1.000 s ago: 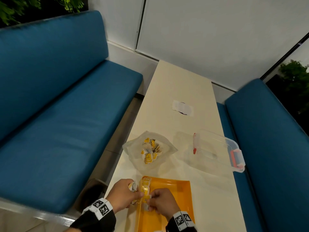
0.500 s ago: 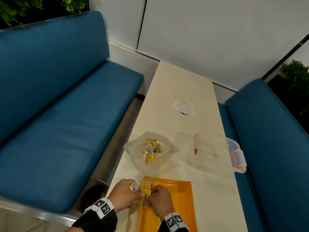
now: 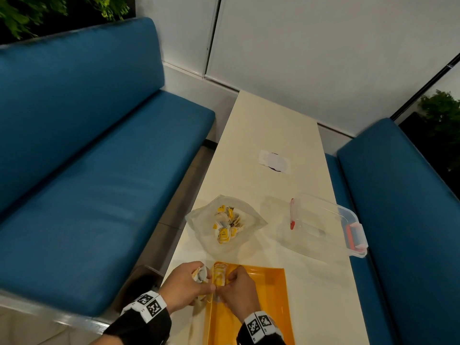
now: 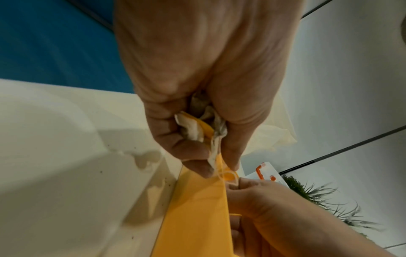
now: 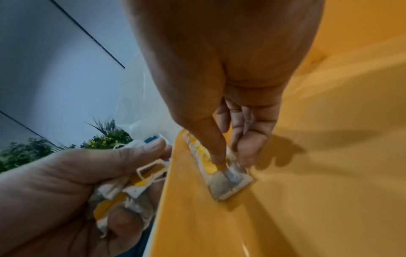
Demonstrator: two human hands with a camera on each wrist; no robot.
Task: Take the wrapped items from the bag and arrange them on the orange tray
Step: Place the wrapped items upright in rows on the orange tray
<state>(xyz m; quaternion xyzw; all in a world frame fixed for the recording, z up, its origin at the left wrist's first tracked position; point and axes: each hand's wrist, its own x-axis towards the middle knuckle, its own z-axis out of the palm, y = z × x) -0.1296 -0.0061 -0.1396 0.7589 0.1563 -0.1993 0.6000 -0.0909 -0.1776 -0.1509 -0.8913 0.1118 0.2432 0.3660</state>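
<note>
A: At the near left corner of the orange tray (image 3: 270,292), what are the hands doing?

B: The left hand (image 3: 183,286) stays curled round a bunch of wrapped items (image 5: 123,189), white packets with yellow tags, held just outside the tray's left rim. The right hand (image 3: 239,291) reaches into the tray, its thumb and fingers (image 5: 216,147) pinching the nearest packet in the row of wrapped items (image 5: 216,167) that lies along that rim.

A: Has anything changed from half a second ago?

B: Little. The hands have stayed close together at the same corner, almost touching. The right hand has turned slightly, so more of its back shows in the head view. The row on the tray lies where it did.

A: And the bag?

B: The clear bag (image 3: 225,224) sits on the bench (image 3: 273,135) just beyond the tray, unmoved, with more yellow and white packets heaped inside it.

A: Anything else on the bench?

B: A clear plastic box (image 3: 328,226) with orange clasps lies to the right of the bag, and a white paper patch (image 3: 275,161) lies farther off. Both are as before. Blue sofas (image 3: 87,145) flank the bench on either side.
</note>
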